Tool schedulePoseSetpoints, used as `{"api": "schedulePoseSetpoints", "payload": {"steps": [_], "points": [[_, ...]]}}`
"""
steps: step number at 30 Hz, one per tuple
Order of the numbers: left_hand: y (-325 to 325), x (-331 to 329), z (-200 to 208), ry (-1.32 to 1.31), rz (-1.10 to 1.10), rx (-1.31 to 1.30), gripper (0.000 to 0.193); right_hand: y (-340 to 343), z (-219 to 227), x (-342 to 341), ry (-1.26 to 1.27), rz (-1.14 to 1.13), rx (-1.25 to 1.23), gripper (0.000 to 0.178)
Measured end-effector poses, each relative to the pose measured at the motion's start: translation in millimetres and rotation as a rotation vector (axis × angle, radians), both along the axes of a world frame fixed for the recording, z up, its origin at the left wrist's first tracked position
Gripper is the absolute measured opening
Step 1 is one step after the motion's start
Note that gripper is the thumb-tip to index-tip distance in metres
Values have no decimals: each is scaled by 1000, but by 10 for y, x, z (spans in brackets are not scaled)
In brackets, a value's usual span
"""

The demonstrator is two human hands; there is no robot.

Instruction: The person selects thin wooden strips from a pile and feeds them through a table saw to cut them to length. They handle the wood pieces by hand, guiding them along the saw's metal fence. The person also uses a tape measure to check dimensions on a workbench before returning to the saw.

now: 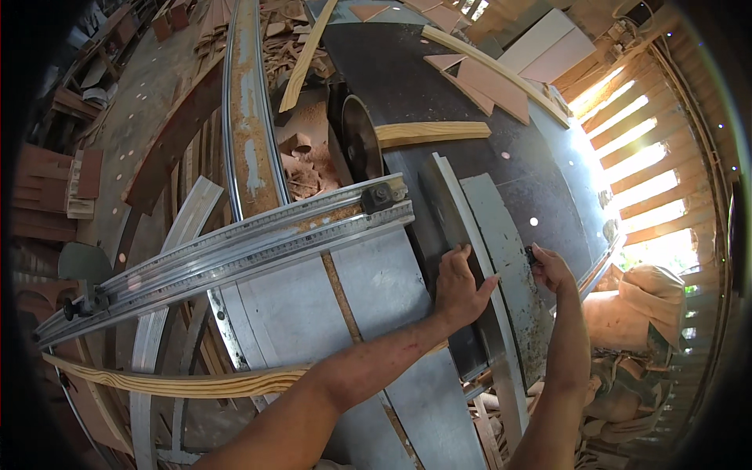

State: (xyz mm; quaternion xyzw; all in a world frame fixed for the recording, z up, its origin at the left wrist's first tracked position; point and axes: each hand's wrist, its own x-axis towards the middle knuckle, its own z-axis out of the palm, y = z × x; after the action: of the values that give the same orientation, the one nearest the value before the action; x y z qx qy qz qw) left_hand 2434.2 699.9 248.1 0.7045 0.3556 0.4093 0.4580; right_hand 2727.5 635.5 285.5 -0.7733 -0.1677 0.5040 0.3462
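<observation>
A long metal rip fence (504, 352) lies across the table saw, with a worn grey-green bracket (501, 215) along its right side. My left hand (458, 288) grips the fence, its fingers curled at the left face and its thumb stretched over the top. Beyond the bracket's right edge, my right hand (554, 270) pinches a small black knob (530, 255); part of the knob is hidden by the fingers. The round saw blade (359, 139) stands upright ahead of the fence, apart from both hands.
A crosscut fence (258, 244) with scales and a black stop block (381, 197) spans the sliding table (380, 274). Wood strips (431, 132) and thin offcuts (489, 84) lie on the dark saw table. Sawdust and scraps (309, 168) fill the gap beside the blade. A stuffed sack (646, 305) stands right.
</observation>
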Motion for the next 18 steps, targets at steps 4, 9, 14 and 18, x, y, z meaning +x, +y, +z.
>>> {"api": "schedulePoseSetpoints", "payload": {"steps": [4,9,14,18], "points": [[-5,12,0,-13,-8,-6,75,321,70,-121,-695,249,-535,56],[28,-36,-21,-31,-8,-11,74,303,217,-171,-282,113,-302,57],[-15,11,-3,-32,-6,-1,74,82,30,0,-309,164,-184,58],[-26,8,27,-43,-31,3,75,241,78,-123,-1030,500,-524,47]]}}
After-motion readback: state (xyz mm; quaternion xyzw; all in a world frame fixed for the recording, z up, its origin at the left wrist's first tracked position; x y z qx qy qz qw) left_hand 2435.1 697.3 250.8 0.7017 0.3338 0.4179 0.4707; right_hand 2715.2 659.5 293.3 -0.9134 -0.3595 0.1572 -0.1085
